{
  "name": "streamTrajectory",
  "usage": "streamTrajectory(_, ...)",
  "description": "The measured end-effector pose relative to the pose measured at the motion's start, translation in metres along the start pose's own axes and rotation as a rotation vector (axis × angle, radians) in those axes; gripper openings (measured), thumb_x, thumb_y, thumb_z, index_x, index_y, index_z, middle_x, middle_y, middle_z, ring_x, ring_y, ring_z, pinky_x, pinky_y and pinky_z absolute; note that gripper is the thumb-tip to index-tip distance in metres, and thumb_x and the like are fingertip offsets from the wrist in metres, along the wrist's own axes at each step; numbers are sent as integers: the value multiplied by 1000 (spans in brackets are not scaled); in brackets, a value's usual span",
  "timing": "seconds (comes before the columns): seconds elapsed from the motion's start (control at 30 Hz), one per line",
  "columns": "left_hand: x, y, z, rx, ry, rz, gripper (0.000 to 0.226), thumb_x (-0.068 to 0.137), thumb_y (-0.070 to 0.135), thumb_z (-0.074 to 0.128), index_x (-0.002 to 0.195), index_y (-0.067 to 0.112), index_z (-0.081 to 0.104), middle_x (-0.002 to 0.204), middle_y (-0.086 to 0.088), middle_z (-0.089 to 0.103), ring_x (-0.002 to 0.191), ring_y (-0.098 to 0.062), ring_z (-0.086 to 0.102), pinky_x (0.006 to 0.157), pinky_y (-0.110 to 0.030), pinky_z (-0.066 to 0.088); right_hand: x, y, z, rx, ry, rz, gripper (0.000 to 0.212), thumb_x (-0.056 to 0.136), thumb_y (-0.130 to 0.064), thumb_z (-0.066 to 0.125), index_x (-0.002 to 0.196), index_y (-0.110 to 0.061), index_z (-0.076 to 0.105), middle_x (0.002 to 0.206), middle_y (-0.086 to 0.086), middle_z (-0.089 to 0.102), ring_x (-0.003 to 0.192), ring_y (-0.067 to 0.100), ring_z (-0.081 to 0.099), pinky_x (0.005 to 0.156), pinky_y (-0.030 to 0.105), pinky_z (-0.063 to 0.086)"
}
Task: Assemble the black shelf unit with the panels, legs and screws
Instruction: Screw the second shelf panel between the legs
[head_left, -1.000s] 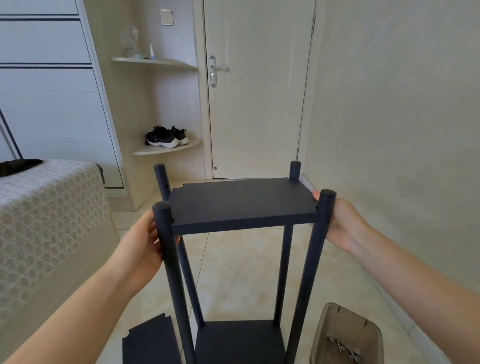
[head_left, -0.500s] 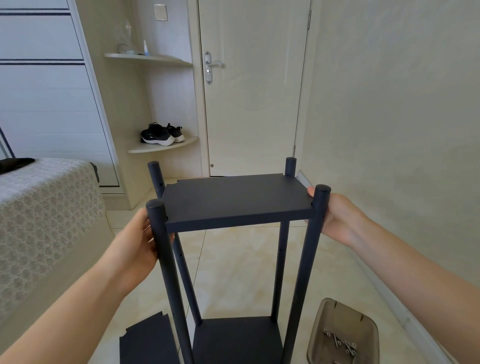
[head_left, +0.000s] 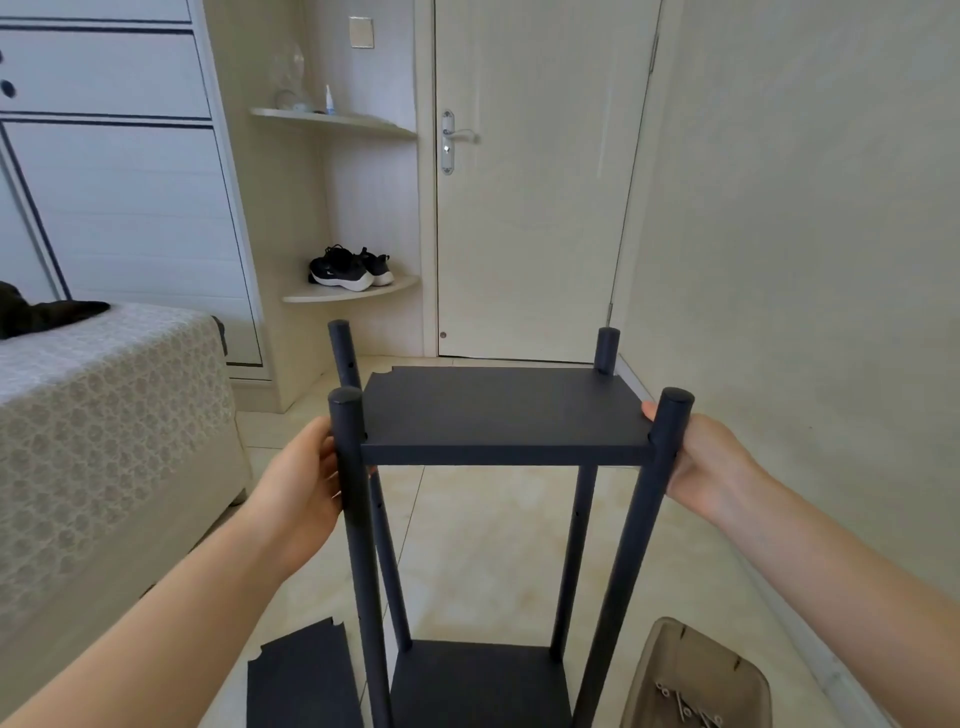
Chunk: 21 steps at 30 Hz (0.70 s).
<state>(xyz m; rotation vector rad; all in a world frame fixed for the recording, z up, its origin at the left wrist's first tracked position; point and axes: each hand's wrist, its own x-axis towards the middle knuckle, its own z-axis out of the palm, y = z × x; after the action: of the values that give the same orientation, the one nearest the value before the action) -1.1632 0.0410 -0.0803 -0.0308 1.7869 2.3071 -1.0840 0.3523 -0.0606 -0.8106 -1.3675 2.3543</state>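
Head view. A tall black shelf unit (head_left: 629, 571) stands mid-frame on a cream tiled floor (head_left: 483, 561). Its matte black rectangular top panel (head_left: 498, 410) lies level between four round black legs.

The left hand (head_left: 306, 478), at nine o'clock from the panel, rests against its left edge. The fingers lie close together, tips hidden behind the near-left leg (head_left: 357, 519), so whether they curl under cannot be told. The right hand (head_left: 711, 462), at three o'clock, pinches the right edge: thumb tip on top beside the near-right leg (head_left: 661, 467), other fingers hidden below.

The panel's far-left corner notch stands apart from the far-left leg (head_left: 344, 353), which leans outward. The far-right leg (head_left: 607, 348) looks seated. A black bottom panel (head_left: 478, 680) joins the legs at six o'clock.

A spare black notched panel (head_left: 301, 675) lies on the floor at seven o'clock. A translucent brown plastic tray (head_left: 670, 649) holding silver screws (head_left: 685, 706) sits at five o'clock.

The step appears to be seating the top panel. To do it well, hold it level and draw the far-left leg in until the notch hugs it. Match the panel edge to the leg holes, then steady it one-handed before reaching for a screw.
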Motion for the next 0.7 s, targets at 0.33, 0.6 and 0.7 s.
streamTrajectory(0.33,5,-6,-8,50,119,57,33,106,34,41,122,16,62,117,-6,67,118,-27,57,111,-48,39,2,8,9,44,143,-84,19,94,-8,53,109,-9,65,83,2,65,73,18,62,62,29,51)
streamTrajectory(0.6,-2,-13,4,46,181,39,23,105,17,43,94,13,63,108,-15,68,109,-29,62,102,-43,43,-10,19,22,21,181,-203,22,96,0,51,85,-17,56,87,8,62,76,25,59,73,39,54)
streamTrajectory(0.7,-1,-13,10,33,217,67,20,104,18,44,95,14,61,100,-12,64,101,-27,59,99,-42,43,-14,25,25,18,164,-148,24,95,3,49,78,-14,52,92,10,63,85,26,61,87,41,53)
